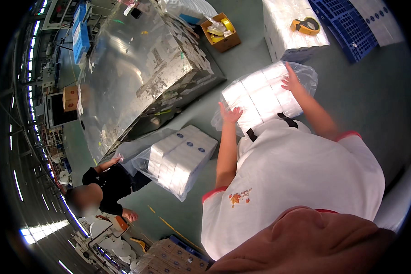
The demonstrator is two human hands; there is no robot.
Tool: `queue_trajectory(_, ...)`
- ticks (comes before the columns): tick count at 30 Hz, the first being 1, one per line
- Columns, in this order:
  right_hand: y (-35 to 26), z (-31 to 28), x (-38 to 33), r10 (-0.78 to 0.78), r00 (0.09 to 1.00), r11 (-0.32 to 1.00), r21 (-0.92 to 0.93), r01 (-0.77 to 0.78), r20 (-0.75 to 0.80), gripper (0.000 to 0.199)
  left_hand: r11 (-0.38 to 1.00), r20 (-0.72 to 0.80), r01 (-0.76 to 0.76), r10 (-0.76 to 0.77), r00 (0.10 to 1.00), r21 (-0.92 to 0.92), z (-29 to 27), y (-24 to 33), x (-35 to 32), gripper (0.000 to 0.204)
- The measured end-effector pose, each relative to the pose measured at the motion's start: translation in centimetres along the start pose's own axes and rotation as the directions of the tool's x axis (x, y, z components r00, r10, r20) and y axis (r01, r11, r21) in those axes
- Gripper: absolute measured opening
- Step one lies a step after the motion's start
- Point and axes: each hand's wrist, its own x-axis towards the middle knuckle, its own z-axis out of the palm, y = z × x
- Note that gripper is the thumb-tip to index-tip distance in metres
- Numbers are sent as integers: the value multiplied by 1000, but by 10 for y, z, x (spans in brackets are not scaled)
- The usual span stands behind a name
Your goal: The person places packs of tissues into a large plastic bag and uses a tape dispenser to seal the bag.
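Person's left hand: wide, fingers splayed, at the left side of a bagged block of white packs. Right hand: also wide, fingers spread, at the block's far right edge. From where I stand, cannot tell whether either pinches the clear film. Block lies in front of the person's white shirt, between both hands, near a white stack bearing an orange tape dispenser. Beyond, to the left: open carton with yellow tape rolls, beside the scuffed metal tabletop. Blue pallet at far right. Lower left, a co-worker in black, one hand at loose film of a second bagged block.
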Motion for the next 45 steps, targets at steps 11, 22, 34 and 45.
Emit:
queue_trajectory(11, -64, -86, -9, -216, 830, 949, 312, 54, 514, 38, 977, 642, -151, 211, 737, -148, -111, 70, 73, 20)
queue_trajectory(22, -41, -169, -5, -164, 754, 962, 273, -21, 637, 33, 975, 665, -220, 143, 733, 32, -146, 30, -1, 28)
queue_trajectory(34, 46, -57, 44, 447, 766, 702, -712, 20, 462, 37, -950, 897, -309, -103, 429, 39, 28, -109, -29, 86)
queue_trajectory(45, 42, -50, 89, 216, 796, 887, -455, 82, 566, 38, -835, 956, -507, 77, 282, 216, 43, -124, 51, 53)
